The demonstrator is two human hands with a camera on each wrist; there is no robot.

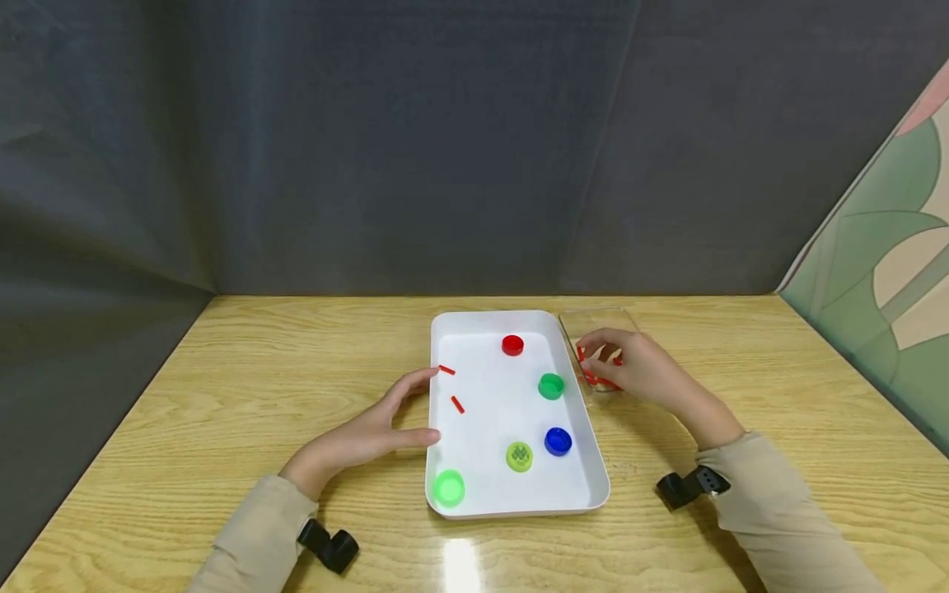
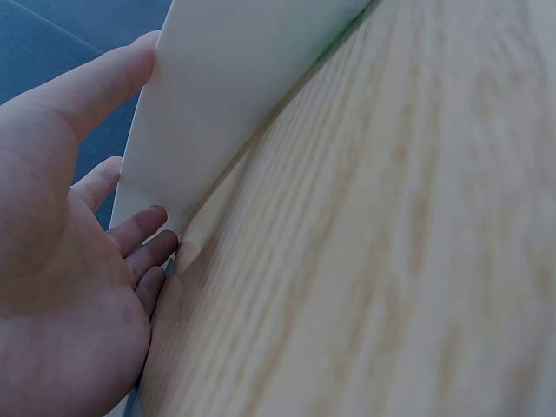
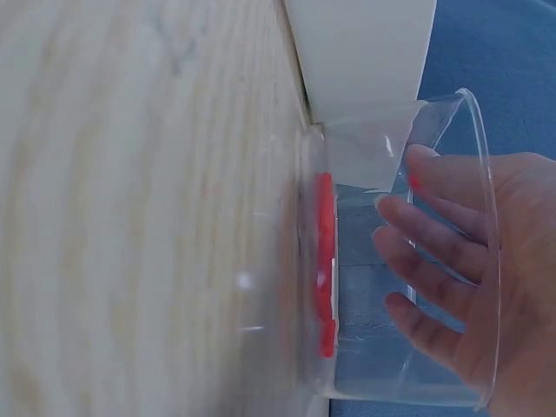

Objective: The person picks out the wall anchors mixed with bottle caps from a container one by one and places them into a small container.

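Observation:
A white tray (image 1: 489,412) lies on the wooden table. Against its left wall rests my left hand (image 1: 374,428), thumb and fingers spread along the rim; in the left wrist view they touch the tray's outer side. My right hand (image 1: 633,366) reaches into a clear plastic container (image 3: 408,382) beside the tray's right edge. Between its thumb and forefinger it pinches a small red stick (image 1: 581,353), mostly covered in the right wrist view. More red sticks (image 3: 325,252) lie on the container's bottom. Two loose red sticks (image 1: 457,404) are in the tray's left part.
Inside the tray stand several round caps: red (image 1: 512,345), green (image 1: 551,386), blue (image 1: 558,441), yellow-green (image 1: 519,456) and light green (image 1: 448,488). A dark cloth (image 1: 415,148) hangs behind the table. Black wrist devices (image 1: 329,546) sit on both sleeves.

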